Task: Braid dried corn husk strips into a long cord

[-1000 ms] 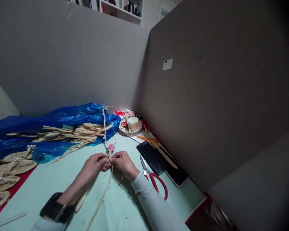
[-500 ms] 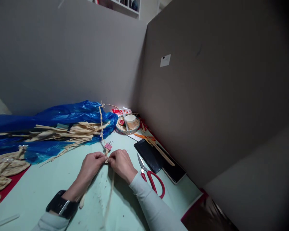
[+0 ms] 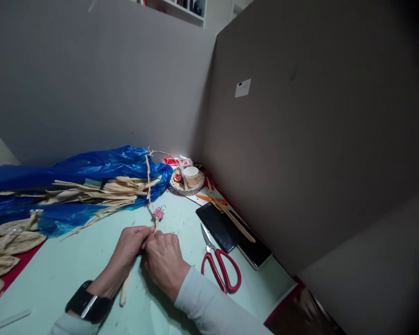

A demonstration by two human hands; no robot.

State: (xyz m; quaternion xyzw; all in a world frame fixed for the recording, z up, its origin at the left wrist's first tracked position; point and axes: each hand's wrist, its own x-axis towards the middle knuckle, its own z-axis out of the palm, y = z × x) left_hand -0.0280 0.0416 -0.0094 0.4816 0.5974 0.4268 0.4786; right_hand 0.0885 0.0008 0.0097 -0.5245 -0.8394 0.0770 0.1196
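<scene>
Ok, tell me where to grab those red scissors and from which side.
Take the scissors by the red loop handles, coming from the near edge of the table. The handles point toward the person, the blades lie flat pointing away, and the phone crowds the far side.

Mint table — scissors, tablet

Two hands, left hand touching right hand, meet at the table's near middle on a twisted cord that runs back past a binder clip to a plastic bag of husk strips. Scissors lie just right of the hands, a tablet beyond them along the right partition, a cup in the far corner.
</scene>
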